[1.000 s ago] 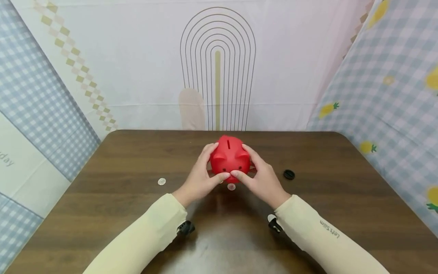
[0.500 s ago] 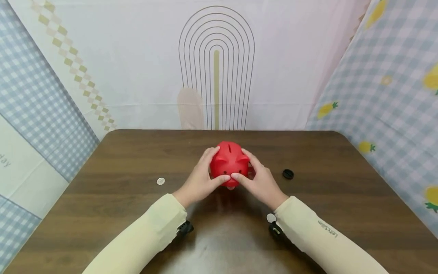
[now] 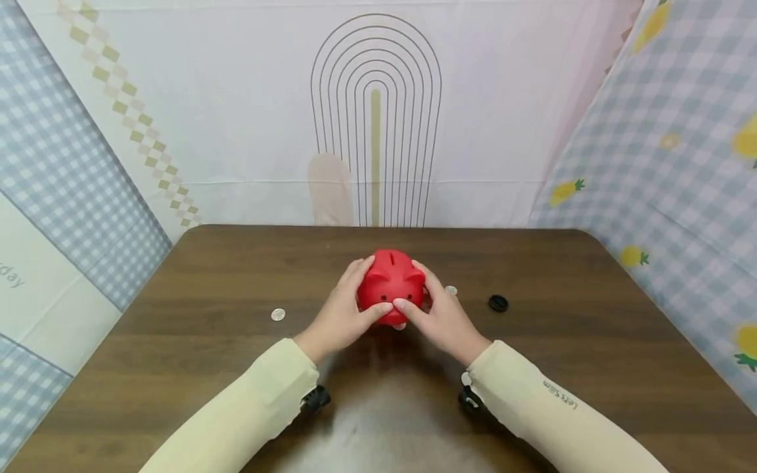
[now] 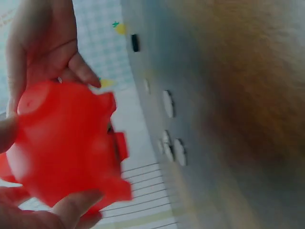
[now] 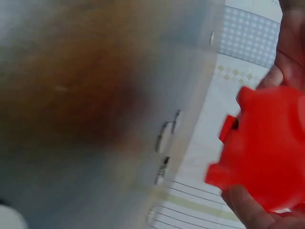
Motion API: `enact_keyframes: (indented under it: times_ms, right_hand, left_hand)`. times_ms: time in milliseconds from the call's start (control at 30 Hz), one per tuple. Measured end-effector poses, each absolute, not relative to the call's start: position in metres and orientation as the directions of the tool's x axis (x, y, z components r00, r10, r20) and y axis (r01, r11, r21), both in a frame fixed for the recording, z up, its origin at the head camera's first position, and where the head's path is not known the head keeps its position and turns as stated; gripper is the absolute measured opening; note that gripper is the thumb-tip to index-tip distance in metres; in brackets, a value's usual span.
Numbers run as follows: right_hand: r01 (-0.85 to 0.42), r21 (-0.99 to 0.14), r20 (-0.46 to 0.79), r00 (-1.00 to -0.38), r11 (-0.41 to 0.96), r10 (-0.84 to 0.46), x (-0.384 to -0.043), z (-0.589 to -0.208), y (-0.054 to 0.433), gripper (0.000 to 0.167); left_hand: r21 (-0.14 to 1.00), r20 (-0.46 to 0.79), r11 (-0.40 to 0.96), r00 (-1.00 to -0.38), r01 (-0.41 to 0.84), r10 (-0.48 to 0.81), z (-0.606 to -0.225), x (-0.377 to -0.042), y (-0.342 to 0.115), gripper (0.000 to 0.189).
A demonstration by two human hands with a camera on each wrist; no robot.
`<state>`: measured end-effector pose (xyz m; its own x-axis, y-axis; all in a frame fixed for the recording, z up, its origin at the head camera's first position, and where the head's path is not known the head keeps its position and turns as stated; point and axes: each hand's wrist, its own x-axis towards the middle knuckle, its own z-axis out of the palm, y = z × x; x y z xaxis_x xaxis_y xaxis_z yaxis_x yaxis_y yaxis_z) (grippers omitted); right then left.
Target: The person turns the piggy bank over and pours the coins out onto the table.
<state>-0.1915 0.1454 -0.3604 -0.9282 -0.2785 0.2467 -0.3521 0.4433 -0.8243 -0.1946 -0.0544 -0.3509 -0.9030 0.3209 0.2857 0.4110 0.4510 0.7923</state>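
Note:
A red piggy bank (image 3: 390, 281) with a coin slot in its back is held between both hands, its snout toward me. My left hand (image 3: 343, 314) grips its left side, and my right hand (image 3: 443, 320) grips the right side. Both thumbs meet at the snout. In the left wrist view, the piggy bank (image 4: 66, 148) hangs above the table, its stubby feet off the surface. Coins (image 4: 179, 151) lie on the table below. One coin (image 3: 399, 326) peeks out under the snout, and another coin (image 3: 451, 290) lies just beyond my right hand.
A round black plug (image 3: 499, 303) lies on the brown wooden table (image 3: 207, 368), right of the hands. A silver coin (image 3: 278, 315) sits to the left. A further coin (image 3: 466, 378) shows partly beside my right cuff. Patterned cloth (image 3: 248, 118) hangs behind the table.
Both hands have brought the piggy bank slightly toward me, then a little to the left. A coin beyond the right hand has come into view. The left coin and black plug stay put.

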Motion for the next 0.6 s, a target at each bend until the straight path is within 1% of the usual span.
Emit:
enact_keyframes:
  times_ms: [33, 67, 100, 133, 167, 200, 233, 267, 300, 333, 367, 400, 433, 467, 500, 533, 600]
  right_hand:
    - [-0.415, -0.798, 0.316, -0.905, 0.436, -0.284, -0.19, -0.36, 0.146, 0.078]
    - [-0.495, -0.758, 0.403, -0.867, 0.424, -0.293, -0.19, -0.359, 0.147, 0.078]
    - [-0.584, -0.699, 0.499, -0.812, 0.412, -0.304, -0.189, -0.358, 0.148, 0.079]
    - [-0.668, -0.629, 0.593, -0.743, 0.396, -0.311, -0.188, -0.359, 0.148, 0.079]
    - [-0.724, -0.572, 0.657, -0.686, 0.387, -0.313, -0.188, -0.359, 0.149, 0.08]
    - [-0.748, -0.54, 0.688, -0.656, 0.387, -0.309, -0.189, -0.359, 0.149, 0.08]
    - [-0.742, -0.55, 0.684, -0.664, 0.383, -0.302, -0.189, -0.358, 0.149, 0.078]
    - [-0.716, -0.58, 0.656, -0.693, 0.389, -0.298, -0.19, -0.357, 0.149, 0.075]
    - [-0.664, -0.633, 0.599, -0.746, 0.397, -0.293, -0.191, -0.355, 0.148, 0.074]
    - [-0.591, -0.696, 0.518, -0.807, 0.408, -0.286, -0.191, -0.354, 0.148, 0.072]
    - [-0.505, -0.748, 0.425, -0.863, 0.431, -0.274, -0.191, -0.352, 0.148, 0.072]
    - [-0.444, -0.773, 0.359, -0.895, 0.454, -0.264, -0.191, -0.35, 0.147, 0.071]
    - [-0.418, -0.777, 0.33, -0.907, 0.47, -0.261, -0.19, -0.348, 0.147, 0.072]
    - [-0.433, -0.762, 0.343, -0.901, 0.482, -0.266, -0.189, -0.347, 0.148, 0.073]
    - [-0.477, -0.734, 0.391, -0.879, 0.484, -0.274, -0.188, -0.346, 0.148, 0.076]
    - [-0.541, -0.69, 0.461, -0.841, 0.482, -0.285, -0.187, -0.346, 0.149, 0.078]
    - [-0.68, -0.561, 0.622, -0.723, 0.472, -0.302, -0.187, -0.346, 0.15, 0.082]
  left_hand:
    - [0.763, 0.361, 0.436, -0.874, 0.478, 0.325, -0.35, -0.193, -0.055, 0.082]
    - [0.713, 0.452, 0.422, -0.827, 0.56, 0.333, -0.349, -0.192, -0.055, 0.083]
    - [0.644, 0.545, 0.413, -0.765, 0.644, 0.342, -0.349, -0.191, -0.054, 0.084]
    - [0.569, 0.624, 0.408, -0.698, 0.714, 0.351, -0.348, -0.19, -0.055, 0.084]
    - [0.488, 0.692, 0.41, -0.628, 0.771, 0.356, -0.348, -0.189, -0.055, 0.084]
    - [0.449, 0.716, 0.424, -0.601, 0.786, 0.355, -0.347, -0.189, -0.054, 0.084]
    - [0.462, 0.707, 0.427, -0.613, 0.777, 0.352, -0.345, -0.19, -0.053, 0.082]
    - [0.507, 0.672, 0.425, -0.653, 0.75, 0.35, -0.345, -0.191, -0.053, 0.08]
    - [0.578, 0.605, 0.428, -0.717, 0.695, 0.346, -0.343, -0.193, -0.052, 0.078]
    - [0.655, 0.518, 0.435, -0.787, 0.617, 0.336, -0.342, -0.194, -0.052, 0.077]
    - [0.72, 0.433, 0.44, -0.843, 0.536, 0.319, -0.342, -0.195, -0.051, 0.076]
    - [0.777, 0.349, 0.434, -0.886, 0.455, 0.304, -0.341, -0.195, -0.052, 0.075]
    - [0.804, 0.319, 0.416, -0.899, 0.425, 0.302, -0.341, -0.196, -0.052, 0.076]
    - [0.809, 0.331, 0.392, -0.891, 0.438, 0.311, -0.342, -0.196, -0.052, 0.078]
    - [0.793, 0.377, 0.373, -0.869, 0.482, 0.32, -0.342, -0.195, -0.052, 0.08]
    - [0.755, 0.454, 0.349, -0.827, 0.554, 0.332, -0.343, -0.194, -0.053, 0.082]
    - [0.631, 0.622, 0.308, -0.702, 0.712, 0.348, -0.345, -0.194, -0.053, 0.083]
